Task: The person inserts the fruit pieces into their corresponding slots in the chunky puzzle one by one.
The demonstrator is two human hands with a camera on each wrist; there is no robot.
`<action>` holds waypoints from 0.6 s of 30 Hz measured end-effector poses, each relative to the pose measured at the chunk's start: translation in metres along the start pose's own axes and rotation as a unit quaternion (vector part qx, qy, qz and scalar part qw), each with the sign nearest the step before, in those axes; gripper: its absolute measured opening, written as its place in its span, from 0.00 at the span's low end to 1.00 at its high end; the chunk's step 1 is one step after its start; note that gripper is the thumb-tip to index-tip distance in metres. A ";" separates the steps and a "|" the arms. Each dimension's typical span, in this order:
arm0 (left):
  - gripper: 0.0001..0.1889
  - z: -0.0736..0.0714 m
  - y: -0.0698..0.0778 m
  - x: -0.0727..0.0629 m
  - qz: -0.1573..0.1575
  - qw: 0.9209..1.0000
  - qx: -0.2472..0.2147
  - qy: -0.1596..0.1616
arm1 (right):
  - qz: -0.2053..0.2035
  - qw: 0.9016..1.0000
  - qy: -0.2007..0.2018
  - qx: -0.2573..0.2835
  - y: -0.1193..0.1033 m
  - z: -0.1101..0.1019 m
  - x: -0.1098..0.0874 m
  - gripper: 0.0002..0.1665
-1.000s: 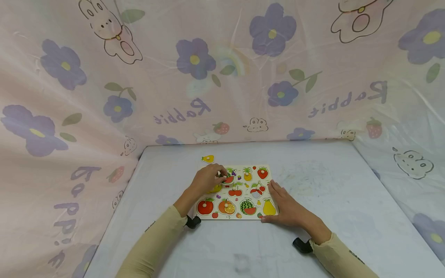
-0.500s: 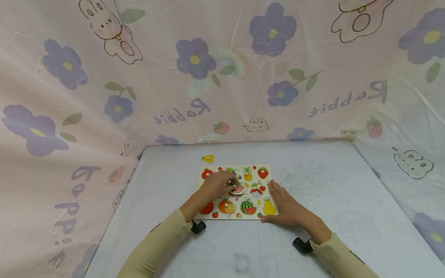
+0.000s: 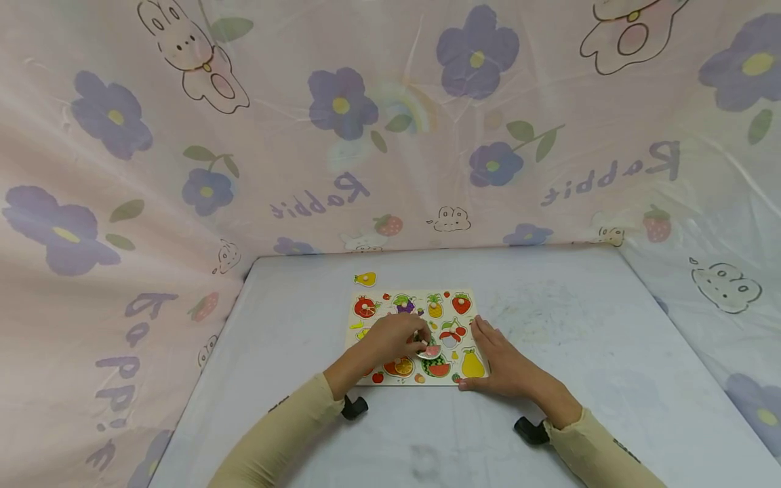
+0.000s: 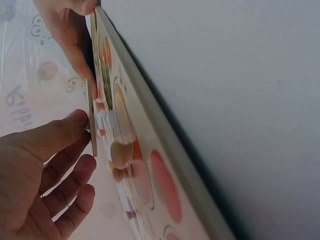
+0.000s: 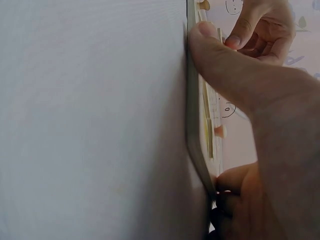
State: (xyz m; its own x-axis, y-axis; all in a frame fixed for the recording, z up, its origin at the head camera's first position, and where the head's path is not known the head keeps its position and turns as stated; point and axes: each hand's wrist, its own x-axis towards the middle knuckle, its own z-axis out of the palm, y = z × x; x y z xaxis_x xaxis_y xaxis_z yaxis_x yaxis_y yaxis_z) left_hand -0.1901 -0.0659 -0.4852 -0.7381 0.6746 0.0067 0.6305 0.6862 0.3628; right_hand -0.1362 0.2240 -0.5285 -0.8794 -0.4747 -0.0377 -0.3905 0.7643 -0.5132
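My left hand (image 3: 393,339) pinches a watermelon puzzle piece (image 3: 431,351) by its knob. The piece is tilted a little and overlaps the near half of the fruit puzzle board (image 3: 405,381), just behind the watermelon picture (image 3: 436,368). Seen edge-on in the left wrist view, the thin watermelon piece (image 4: 92,127) is apart from the board's face, held at the thumb and fingertips. My right hand (image 3: 506,362) rests at the board's right side, fingers straight along that edge and thumb at the near corner. In the right wrist view the thumb (image 5: 212,47) presses on the board's rim.
A loose yellow pear piece (image 3: 365,278) lies on the white table (image 3: 549,312) beyond the board's far left corner. Knobbed pieces such as the strawberry (image 3: 462,304) and pineapple (image 3: 434,306) sit in the board. A printed curtain (image 3: 403,156) rises behind the table.
My left hand has carried the watermelon piece from the board's far middle toward its near right part, uncovering the pomegranate and grapes. The right hand and board have stayed put.
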 end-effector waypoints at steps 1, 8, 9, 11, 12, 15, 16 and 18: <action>0.05 0.001 0.002 0.000 0.002 1.000 -0.001 -0.003 | 0.000 1.000 0.000 0.001 0.000 0.000 0.000 0.79; 0.05 0.008 0.008 0.002 0.021 1.000 0.014 -0.010 | -0.002 1.000 0.000 0.000 0.001 0.001 0.000 0.79; 0.04 0.009 0.008 0.002 0.024 1.000 0.016 -0.010 | -0.002 1.000 0.000 0.000 0.001 0.001 0.000 0.79; 0.04 0.010 0.008 0.002 0.031 0.999 0.019 -0.011 | -0.001 1.000 0.000 -0.001 0.001 0.001 0.000 0.79; 0.04 0.011 0.008 0.002 0.034 0.999 0.020 -0.011 | -0.001 1.000 0.000 -0.001 0.001 0.001 0.000 0.79; 0.04 0.013 0.009 0.001 0.040 0.999 0.015 -0.013 | 0.000 1.000 0.001 -0.001 0.001 0.000 0.000 0.79; 0.04 0.013 0.009 0.001 0.040 0.999 0.014 -0.014 | 0.000 1.000 0.001 -0.001 0.001 0.000 -0.001 0.79; 0.04 0.014 0.010 0.001 0.042 0.999 0.011 -0.018 | 0.001 1.000 0.001 -0.001 0.000 0.000 -0.001 0.79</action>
State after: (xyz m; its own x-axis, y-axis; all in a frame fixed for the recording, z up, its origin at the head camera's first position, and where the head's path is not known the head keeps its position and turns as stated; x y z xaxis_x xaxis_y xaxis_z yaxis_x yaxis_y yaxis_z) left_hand -0.1807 -0.0546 -0.4941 -0.6735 0.7392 0.0020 0.6952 0.6326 0.3414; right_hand -0.1354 0.2247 -0.5285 -0.8810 -0.4717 -0.0364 -0.3892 0.7663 -0.5112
